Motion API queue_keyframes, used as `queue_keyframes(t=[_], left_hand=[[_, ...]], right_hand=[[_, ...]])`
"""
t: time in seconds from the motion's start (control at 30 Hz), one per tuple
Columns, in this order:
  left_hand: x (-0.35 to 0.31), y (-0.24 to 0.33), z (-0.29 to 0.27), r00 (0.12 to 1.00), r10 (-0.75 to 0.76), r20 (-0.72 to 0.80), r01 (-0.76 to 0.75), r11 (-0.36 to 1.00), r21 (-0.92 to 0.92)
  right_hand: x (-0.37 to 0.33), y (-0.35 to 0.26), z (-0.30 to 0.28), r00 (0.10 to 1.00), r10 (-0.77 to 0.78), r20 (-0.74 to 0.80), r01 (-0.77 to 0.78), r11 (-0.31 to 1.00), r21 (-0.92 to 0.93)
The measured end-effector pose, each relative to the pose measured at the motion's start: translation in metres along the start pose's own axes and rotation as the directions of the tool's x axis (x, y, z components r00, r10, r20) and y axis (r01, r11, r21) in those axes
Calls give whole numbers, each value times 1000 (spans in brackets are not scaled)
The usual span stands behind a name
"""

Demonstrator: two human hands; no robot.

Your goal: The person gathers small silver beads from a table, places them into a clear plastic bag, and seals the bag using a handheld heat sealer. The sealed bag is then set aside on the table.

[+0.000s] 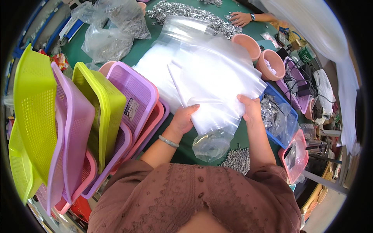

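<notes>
A stack of clear plastic bags (221,73) lies spread over the green table in front of me, its near end bunched and curling toward my body. My left hand (184,117) grips the stack's left edge, thumb on top. On the right edge, my right hand (250,106) pinches the plastic the same way, its fingers partly hidden underneath. Between my forearms hangs a crumpled clear bag end (213,146). Close to my right forearm is a pile of small metal parts (236,160).
Yellow-green baskets (35,112) and purple baskets (134,91) stand nested at left. Filled plastic bags (112,31) sit behind. A larger metal-parts heap (186,15) lies at the far side, where another person's hand (241,19) rests. Pink bowls (271,66) and a blue tray (293,116) are right.
</notes>
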State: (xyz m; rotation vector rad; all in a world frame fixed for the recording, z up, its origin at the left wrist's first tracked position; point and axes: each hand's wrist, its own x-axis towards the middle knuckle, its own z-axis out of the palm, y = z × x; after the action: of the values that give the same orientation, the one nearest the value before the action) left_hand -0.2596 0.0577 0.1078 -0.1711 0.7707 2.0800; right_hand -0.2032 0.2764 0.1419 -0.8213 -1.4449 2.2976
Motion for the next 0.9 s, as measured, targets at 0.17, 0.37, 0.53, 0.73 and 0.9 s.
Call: queue_keyframes(t=[0.17, 0.37, 0.53, 0.73, 0.9], left_hand=[[-13, 10, 18, 980, -18, 198, 35, 996, -81], [-38, 7, 48, 972, 56, 226, -38, 996, -84], [-45, -5, 39, 974, 46, 223, -73, 990, 116], [-68, 2, 47, 902, 12, 432, -62, 993, 104], [-87, 9, 71, 938, 24, 345, -43, 998, 47]], right_hand=[[-35, 3, -6, 986, -158, -54, 161, 986, 52], [-72, 5, 0, 935, -343, -92, 343, 939, -17], [-100, 13, -18, 823, -563, 75, 554, 768, -321], [-139, 9, -13, 634, -705, 318, 696, 342, -631], [-157, -5, 0, 476, -755, 452, 769, 107, -630]])
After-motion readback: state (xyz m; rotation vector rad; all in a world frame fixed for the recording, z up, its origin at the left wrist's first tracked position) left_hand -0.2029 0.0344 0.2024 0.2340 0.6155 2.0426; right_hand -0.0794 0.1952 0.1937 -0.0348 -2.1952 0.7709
